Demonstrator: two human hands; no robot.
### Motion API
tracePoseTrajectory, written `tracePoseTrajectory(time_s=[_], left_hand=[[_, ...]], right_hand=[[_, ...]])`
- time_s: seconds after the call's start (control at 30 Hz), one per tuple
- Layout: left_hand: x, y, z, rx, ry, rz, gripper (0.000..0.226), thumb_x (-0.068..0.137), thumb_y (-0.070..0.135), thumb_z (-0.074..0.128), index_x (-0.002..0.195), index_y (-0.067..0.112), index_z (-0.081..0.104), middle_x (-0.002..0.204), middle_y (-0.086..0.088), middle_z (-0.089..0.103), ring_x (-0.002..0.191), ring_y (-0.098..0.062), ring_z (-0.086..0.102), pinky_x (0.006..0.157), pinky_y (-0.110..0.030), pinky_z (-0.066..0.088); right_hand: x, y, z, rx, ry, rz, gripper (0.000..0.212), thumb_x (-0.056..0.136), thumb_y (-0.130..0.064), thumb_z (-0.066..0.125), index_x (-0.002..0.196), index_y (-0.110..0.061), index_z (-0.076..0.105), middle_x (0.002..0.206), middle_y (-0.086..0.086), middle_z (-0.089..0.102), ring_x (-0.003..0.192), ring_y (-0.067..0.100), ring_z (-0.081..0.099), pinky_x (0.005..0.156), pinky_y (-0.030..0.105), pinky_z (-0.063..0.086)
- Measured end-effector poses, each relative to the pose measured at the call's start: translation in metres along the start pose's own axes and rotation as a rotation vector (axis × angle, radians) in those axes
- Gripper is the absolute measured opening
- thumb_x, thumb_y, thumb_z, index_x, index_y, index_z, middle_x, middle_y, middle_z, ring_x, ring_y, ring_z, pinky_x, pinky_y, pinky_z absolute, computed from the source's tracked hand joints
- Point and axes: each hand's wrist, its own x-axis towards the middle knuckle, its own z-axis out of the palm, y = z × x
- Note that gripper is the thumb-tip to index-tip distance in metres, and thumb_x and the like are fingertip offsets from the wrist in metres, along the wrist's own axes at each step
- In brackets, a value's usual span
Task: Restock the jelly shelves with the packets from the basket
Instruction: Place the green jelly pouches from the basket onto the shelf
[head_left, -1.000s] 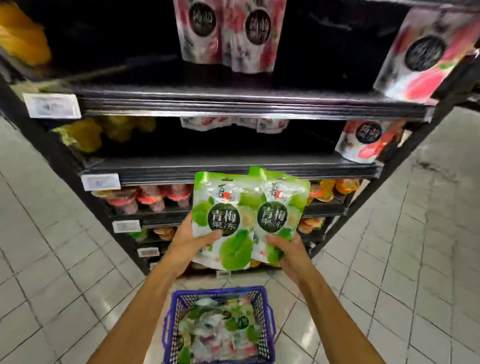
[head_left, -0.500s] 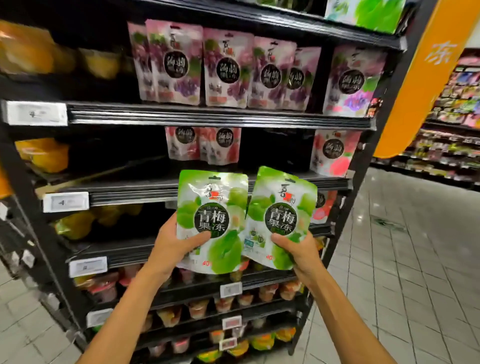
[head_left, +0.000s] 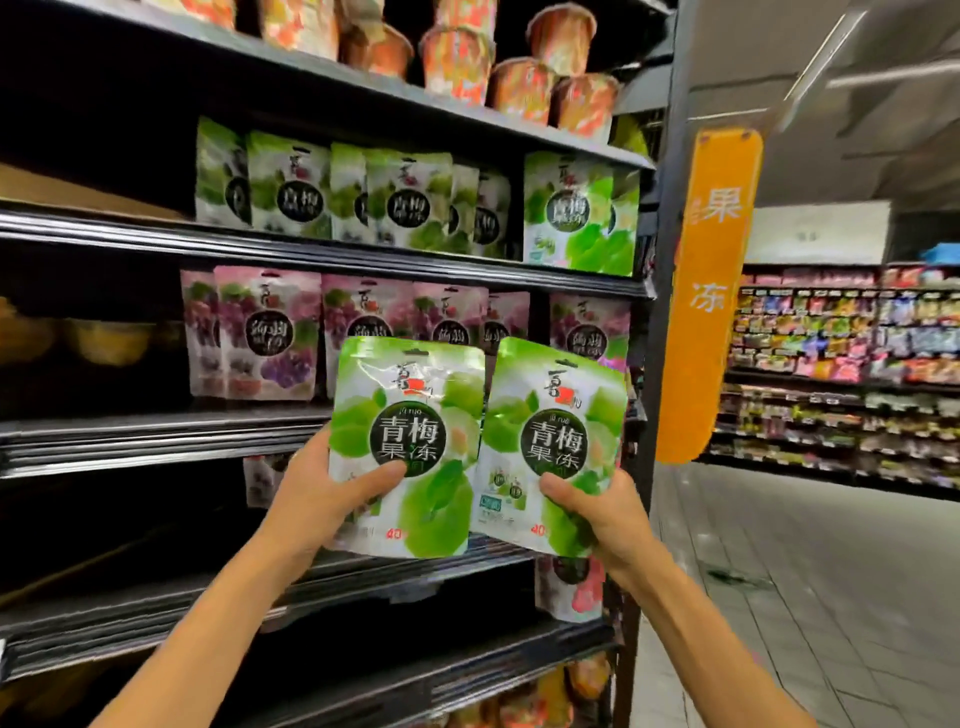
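My left hand (head_left: 332, 488) grips one green jelly packet (head_left: 415, 415) by its lower left edge, thumb across the front. Beside it, my right hand (head_left: 597, 509) grips a second green jelly packet (head_left: 561, 415) at its lower right corner. Both packets are upright in front of the shelf of purple grape jelly packets (head_left: 270, 332). One shelf higher stands a row of matching green jelly packets (head_left: 405, 202). The basket is out of view.
Cup jellies (head_left: 519, 67) are stacked on the top shelf. An orange hanging sign (head_left: 711, 291) marks the shelf's right end. A pink packet (head_left: 571, 592) stands on a lower shelf. To the right runs a tiled aisle (head_left: 810, 597) with another stocked shelf unit (head_left: 841, 364) behind.
Both hands have lifted the two green packets from above the basket up along the shelves. The view has tilted up, and the basket has dropped out of sight.
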Motion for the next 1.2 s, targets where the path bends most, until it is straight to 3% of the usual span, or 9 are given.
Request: tracePoseTrajectory(time_s=[0.13,0.3,0.47,0.6,0.67,0.77,0.9,1.1,1.2], left_hand=[[0.054,0.027,0.022,0.068,0.002,0.096,0.052,0.06,0.033,0.085,0.108,0.023,0.066,0.099,0.002,0.076,0.087,-0.015,0.073,0.064,-0.018,0.055],[0.11,0.053,0.038,0.157,0.055,0.18,0.045,0.059,0.037,0.084,0.101,0.028,0.069,0.094,0.006,0.076,0.08,-0.007,0.072,0.061,-0.017,0.052],[0.158,0.073,0.047,0.198,0.134,0.242,0.035,0.069,0.02,0.084,0.101,0.019,0.069,0.087,0.011,0.077,0.074,-0.003,0.072,0.056,-0.01,0.049],[0.184,0.084,0.047,0.211,0.181,0.243,0.031,0.075,0.015,0.081,0.103,0.011,0.068,0.075,0.01,0.075,0.061,0.001,0.067,0.052,-0.011,0.048],[0.192,0.087,0.047,0.214,0.208,0.243,0.031,0.075,0.016,0.081,0.103,0.013,0.068,0.078,0.008,0.075,0.063,0.0,0.067,0.052,-0.011,0.048],[0.199,0.088,0.05,0.236,0.212,0.249,0.029,0.074,0.018,0.082,0.1,0.016,0.068,0.078,0.008,0.075,0.063,0.001,0.068,0.051,-0.01,0.047],[0.204,0.091,0.055,0.23,0.21,0.225,0.029,0.074,0.02,0.081,0.101,0.016,0.069,0.089,0.002,0.077,0.074,-0.011,0.072,0.064,-0.025,0.053],[0.207,0.094,0.061,0.207,0.189,0.197,0.03,0.078,0.021,0.078,0.105,0.012,0.068,0.096,-0.005,0.076,0.092,-0.029,0.071,0.086,-0.042,0.053],[0.208,0.092,0.062,0.193,0.191,0.172,0.029,0.078,0.02,0.078,0.104,0.011,0.068,0.096,-0.005,0.076,0.091,-0.028,0.071,0.085,-0.041,0.054]], right_hand=[[0.044,-0.038,-0.014,0.014,-0.021,-0.069,0.063,0.054,-0.023,0.087,0.112,-0.01,0.066,0.102,0.01,0.076,0.092,0.026,0.073,0.072,0.032,0.059],[0.101,-0.079,-0.027,-0.048,0.026,-0.156,0.065,0.05,-0.03,0.091,0.107,-0.01,0.069,0.098,0.011,0.076,0.091,0.03,0.073,0.076,0.04,0.059],[0.158,-0.116,-0.026,-0.14,0.057,-0.282,0.055,0.056,-0.031,0.09,0.105,-0.021,0.067,0.091,-0.006,0.077,0.084,0.01,0.073,0.071,0.029,0.06],[0.204,-0.148,-0.019,-0.253,0.109,-0.282,0.097,0.064,-0.039,0.089,0.143,-0.008,0.043,0.136,0.005,0.058,0.121,0.022,0.059,0.101,0.043,0.05],[0.225,-0.16,-0.012,-0.257,0.119,-0.295,0.103,0.067,-0.037,0.088,0.149,-0.007,0.033,0.139,0.006,0.051,0.115,0.021,0.057,0.093,0.028,0.053],[0.251,-0.175,0.001,-0.217,0.132,-0.252,0.096,0.068,-0.037,0.088,0.144,-0.005,0.039,0.123,0.005,0.061,0.099,0.019,0.062,0.079,0.029,0.054],[0.285,-0.19,0.016,-0.178,0.143,-0.201,0.082,0.065,-0.032,0.091,0.13,0.001,0.053,0.116,0.015,0.067,0.102,0.031,0.067,0.089,0.046,0.057],[0.314,-0.187,0.035,-0.188,0.148,-0.231,0.08,0.068,-0.023,0.09,0.132,-0.003,0.047,0.122,0.014,0.063,0.107,0.031,0.064,0.089,0.046,0.057],[0.321,-0.172,0.038,-0.189,0.143,-0.235,0.06,0.068,-0.016,0.09,0.113,-0.01,0.051,0.106,0.006,0.063,0.095,0.027,0.065,0.079,0.043,0.059]])
